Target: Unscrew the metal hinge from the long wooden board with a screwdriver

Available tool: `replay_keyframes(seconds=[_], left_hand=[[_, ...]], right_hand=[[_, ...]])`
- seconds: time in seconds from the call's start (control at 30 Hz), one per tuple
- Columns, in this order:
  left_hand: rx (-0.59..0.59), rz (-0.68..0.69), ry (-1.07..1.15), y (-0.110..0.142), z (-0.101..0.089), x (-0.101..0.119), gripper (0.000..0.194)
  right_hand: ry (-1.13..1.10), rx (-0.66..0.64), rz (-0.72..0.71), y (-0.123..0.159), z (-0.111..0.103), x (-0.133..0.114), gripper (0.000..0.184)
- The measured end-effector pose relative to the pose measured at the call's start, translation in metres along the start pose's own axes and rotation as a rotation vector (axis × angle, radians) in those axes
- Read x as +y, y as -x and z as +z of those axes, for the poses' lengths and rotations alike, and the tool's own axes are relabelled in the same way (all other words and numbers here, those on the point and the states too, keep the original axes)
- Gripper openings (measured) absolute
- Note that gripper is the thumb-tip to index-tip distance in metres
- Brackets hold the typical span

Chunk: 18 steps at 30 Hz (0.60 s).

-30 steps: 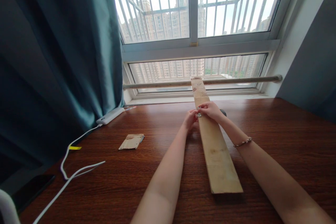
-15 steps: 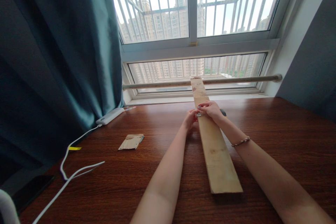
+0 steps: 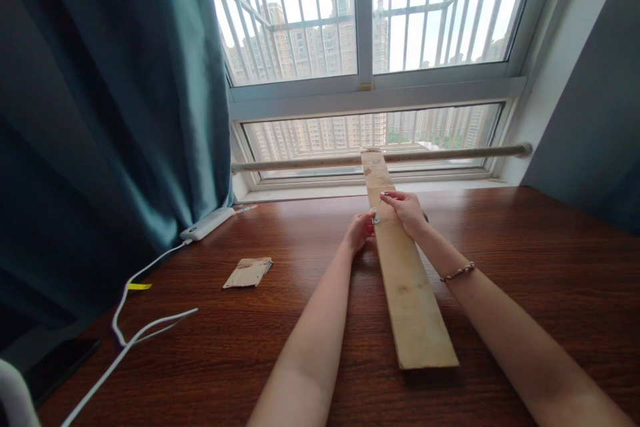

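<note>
A long pale wooden plank (image 3: 413,293) extends away from me, its far end at the rail by the window. At its left edge sits a small silvery metal piece, like a bracket or hinge (image 3: 375,216). My left hand (image 3: 359,232) is closed on this piece and the plank's edge, fingertips partly hidden. Over the plank, just beyond the metal piece, my right hand (image 3: 406,212) pinches something small and thin, too small to name. A dark rounded object (image 3: 425,216) peeks out behind the right hand, mostly hidden.
On the brown wood-grain table (image 3: 300,267) a small flat wooden piece (image 3: 247,273) lies to the left. A white power strip (image 3: 207,225) and white cable (image 3: 117,320) are near the blue curtain (image 3: 125,80). A horizontal rail (image 3: 300,163) crosses the window.
My right hand's fingertips have lifted slightly away from the metal piece, leaving more of it visible. The left hand stays at the plank's edge. The view has shifted a little.
</note>
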<state>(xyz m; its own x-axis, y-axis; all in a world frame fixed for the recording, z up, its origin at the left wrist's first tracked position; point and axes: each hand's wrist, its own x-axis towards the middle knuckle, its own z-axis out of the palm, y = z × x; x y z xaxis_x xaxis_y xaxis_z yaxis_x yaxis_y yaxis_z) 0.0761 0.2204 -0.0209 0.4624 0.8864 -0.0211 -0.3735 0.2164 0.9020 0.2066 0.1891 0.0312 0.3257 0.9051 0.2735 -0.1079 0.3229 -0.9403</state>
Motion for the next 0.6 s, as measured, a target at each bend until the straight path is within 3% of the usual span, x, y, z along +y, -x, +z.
replay_keyframes(seconds=[0.1,0.37,0.6], left_hand=[[-0.025,0.025,0.024,0.002,-0.002,0.001,0.032],[0.064,0.092,0.097,-0.003,-0.01,-0.001,0.028],[0.205,0.116,0.201,-0.006,-0.014,0.0,0.028]], right_hand=[[0.024,-0.01,-0.025,-0.001,-0.001,0.001,0.04],[0.022,-0.008,-0.042,-0.003,-0.003,0.004,0.04],[0.032,-0.015,-0.055,0.0,-0.003,0.001,0.038]])
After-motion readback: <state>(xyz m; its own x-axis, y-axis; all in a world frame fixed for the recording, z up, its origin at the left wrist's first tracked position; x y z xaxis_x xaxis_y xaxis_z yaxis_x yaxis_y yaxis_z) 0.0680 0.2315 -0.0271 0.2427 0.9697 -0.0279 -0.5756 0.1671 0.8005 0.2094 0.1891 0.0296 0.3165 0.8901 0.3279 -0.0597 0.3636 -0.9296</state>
